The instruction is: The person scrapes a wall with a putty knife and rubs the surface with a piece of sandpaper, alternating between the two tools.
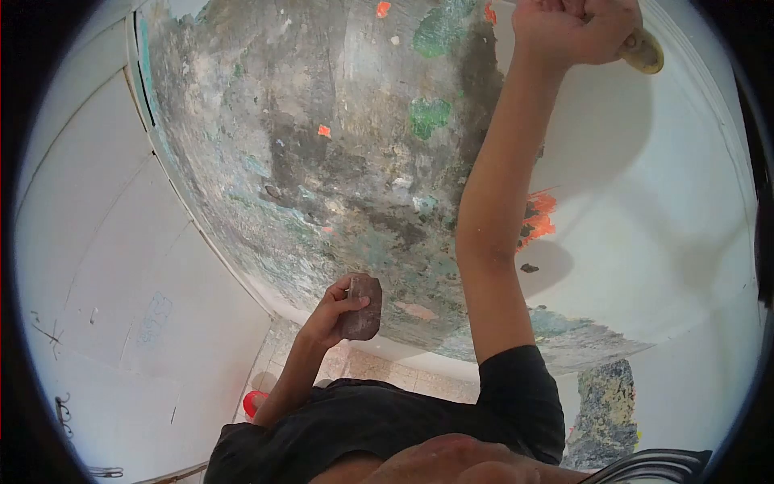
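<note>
A patchy wall (322, 177), mottled grey beside white paint (621, 250), stands before a person in a black shirt (387, 427). The right hand (576, 28), held high and clenched, is the nearer to the upper border of grey and white. Low down, the left hand (325, 316) pinches a brown slab (364, 315) between thumb and fingers — its long axis nearly upright. Smallest, a yellowish handle (645, 53) juts lower right from the right fist — its other end hidden.
</note>
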